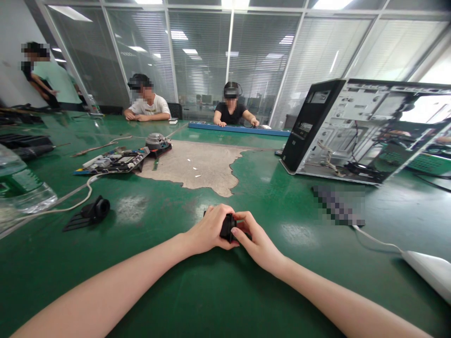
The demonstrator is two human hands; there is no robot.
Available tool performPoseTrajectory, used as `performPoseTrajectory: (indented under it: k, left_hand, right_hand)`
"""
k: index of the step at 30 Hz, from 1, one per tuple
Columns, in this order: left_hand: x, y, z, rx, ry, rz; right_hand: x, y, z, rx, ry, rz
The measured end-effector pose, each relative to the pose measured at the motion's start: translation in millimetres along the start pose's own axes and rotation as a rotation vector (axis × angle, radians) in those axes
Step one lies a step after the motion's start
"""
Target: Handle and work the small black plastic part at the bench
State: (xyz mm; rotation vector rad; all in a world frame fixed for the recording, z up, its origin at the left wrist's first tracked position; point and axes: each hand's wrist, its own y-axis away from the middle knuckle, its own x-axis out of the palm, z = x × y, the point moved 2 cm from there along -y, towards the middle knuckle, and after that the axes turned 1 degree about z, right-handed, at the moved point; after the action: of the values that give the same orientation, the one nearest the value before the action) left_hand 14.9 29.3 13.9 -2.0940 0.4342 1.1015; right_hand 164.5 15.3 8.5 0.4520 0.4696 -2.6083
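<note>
My left hand (210, 229) and my right hand (255, 237) meet low in the middle of the green table (211, 291). Between them they grip a small black part (227, 227). The left hand's fingers curl over its top and left side. On the right, thumb and fingers pinch its other side. Most of the part is hidden by the fingers, so I cannot make out what it is.
An open computer case (355, 129) lies on its side at the right. A circuit board (114, 160) and a fan (157, 142) sit at the left, a black webcam (96, 210) nearer. A water bottle (19, 188) stands far left. Three people sit or stand at the far side.
</note>
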Motion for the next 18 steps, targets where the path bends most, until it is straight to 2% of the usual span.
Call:
performPoseTrajectory:
  k: [4,8,11,18]
  left_hand:
    - [0.1,-0.1,0.6,-0.002,-0.004,0.002]
    - [-0.6,0.0,-0.3,0.008,-0.011,0.001]
    - [-0.6,-0.4,-1.1,0.012,-0.013,-0.003]
    - [1.2,-0.7,0.8,0.002,-0.013,0.0]
  right_hand:
    - [-0.9,0.7,1.5,-0.013,0.044,-0.001]
    - [-1.2,1.9,6.7,-0.126,0.153,-0.034]
    - [-1.5,2.1,8.2,-0.155,0.188,-0.051]
    - [-1.0,-0.5,2.4,-0.103,0.056,-0.043]
